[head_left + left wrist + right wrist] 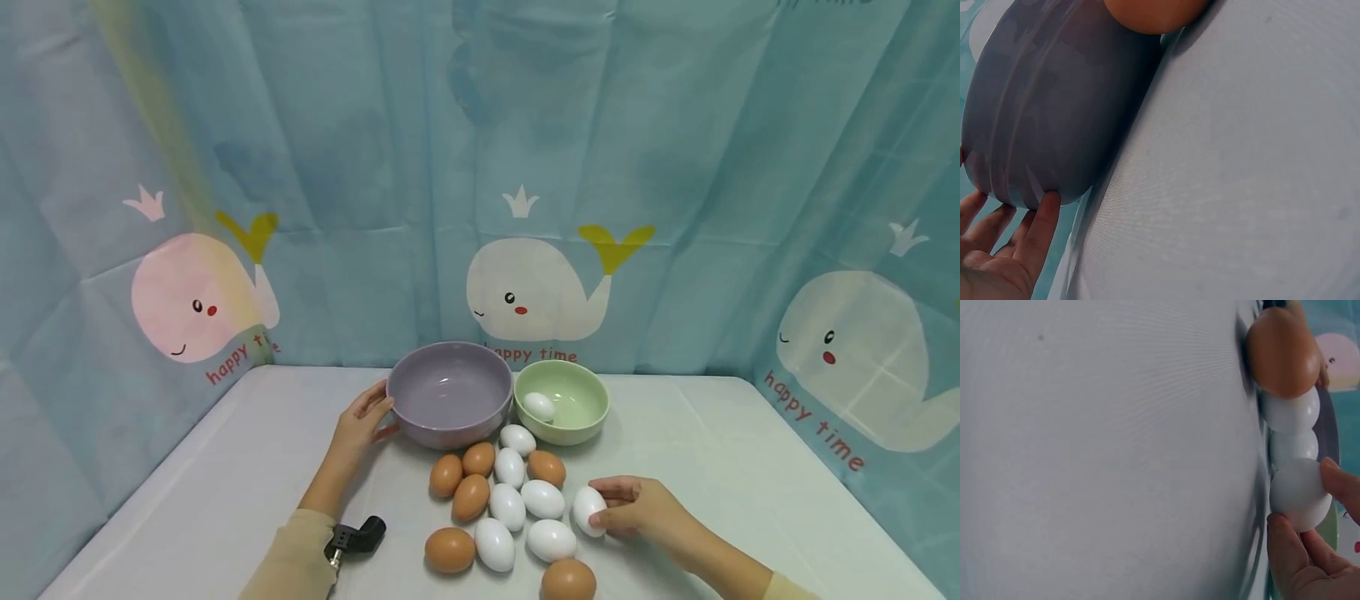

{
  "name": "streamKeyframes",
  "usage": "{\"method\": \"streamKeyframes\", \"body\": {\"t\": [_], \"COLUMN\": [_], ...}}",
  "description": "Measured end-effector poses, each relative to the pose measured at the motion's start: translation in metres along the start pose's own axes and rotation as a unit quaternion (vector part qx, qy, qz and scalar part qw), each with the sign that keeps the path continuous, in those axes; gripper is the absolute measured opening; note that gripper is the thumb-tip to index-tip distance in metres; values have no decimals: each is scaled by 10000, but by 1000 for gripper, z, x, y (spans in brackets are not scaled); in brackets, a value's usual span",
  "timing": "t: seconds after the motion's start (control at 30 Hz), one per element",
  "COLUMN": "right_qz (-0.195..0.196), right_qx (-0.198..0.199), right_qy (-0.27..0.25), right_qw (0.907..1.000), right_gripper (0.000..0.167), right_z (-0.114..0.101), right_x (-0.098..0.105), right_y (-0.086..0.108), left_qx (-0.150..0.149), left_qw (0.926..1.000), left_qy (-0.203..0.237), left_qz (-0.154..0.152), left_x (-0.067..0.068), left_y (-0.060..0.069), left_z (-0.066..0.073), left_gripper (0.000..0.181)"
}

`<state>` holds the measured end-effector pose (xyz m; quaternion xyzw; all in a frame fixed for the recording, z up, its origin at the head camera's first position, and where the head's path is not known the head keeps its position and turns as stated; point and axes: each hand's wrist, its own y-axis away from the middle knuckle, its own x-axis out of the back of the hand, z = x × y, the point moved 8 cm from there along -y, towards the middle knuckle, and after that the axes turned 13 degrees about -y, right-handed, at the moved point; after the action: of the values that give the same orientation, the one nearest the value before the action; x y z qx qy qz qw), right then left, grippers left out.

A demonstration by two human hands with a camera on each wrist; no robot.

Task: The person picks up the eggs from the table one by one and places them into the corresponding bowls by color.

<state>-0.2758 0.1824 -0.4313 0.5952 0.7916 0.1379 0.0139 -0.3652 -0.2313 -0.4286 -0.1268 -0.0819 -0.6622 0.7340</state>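
Note:
My left hand [363, 423] touches the left side of a purple bowl [450, 435], its fingertips against the outer wall; the left wrist view shows the fingers [1041, 231] spread along that wall. No eggs show inside the purple bowl. On the right, my right hand [637, 507] pinches a white egg [588, 511] between thumb and fingers, low at the table. In the right wrist view the same white egg [1300, 494] sits between thumb and fingertips. Beside the purple bowl stands a light green bowl [585, 400] with one white egg [538, 407] in it.
Several white eggs [543, 499] and brown eggs [450, 550] lie in a loose group in front of the bowls. One brown egg [568, 580] is nearest the front. A white cloth covers the table [750, 467]; a blue whale-print curtain [375, 167] hangs behind.

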Motion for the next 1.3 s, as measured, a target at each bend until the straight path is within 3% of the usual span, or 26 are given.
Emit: {"method": "streamKeyframes", "body": {"t": [0.33, 0.7, 1.3], "right_qz": [339, 66, 269], "right_qx": [-60, 289, 439], "right_qy": [275, 112, 31], "right_qw": [9990, 9995, 9987], "right_gripper": [57, 57, 59], "right_z": [-11, -29, -63], "right_x": [5, 3, 0], "right_y": [1, -2, -14], "left_qx": [-14, -3, -2], "left_qw": [9999, 9999, 9999], "left_qy": [163, 164, 99], "left_qz": [-44, -12, -30], "left_x": [-4, -2, -1], "left_y": [0, 2, 1], "left_z": [1, 4, 3], "left_gripper": [55, 55, 56]}}
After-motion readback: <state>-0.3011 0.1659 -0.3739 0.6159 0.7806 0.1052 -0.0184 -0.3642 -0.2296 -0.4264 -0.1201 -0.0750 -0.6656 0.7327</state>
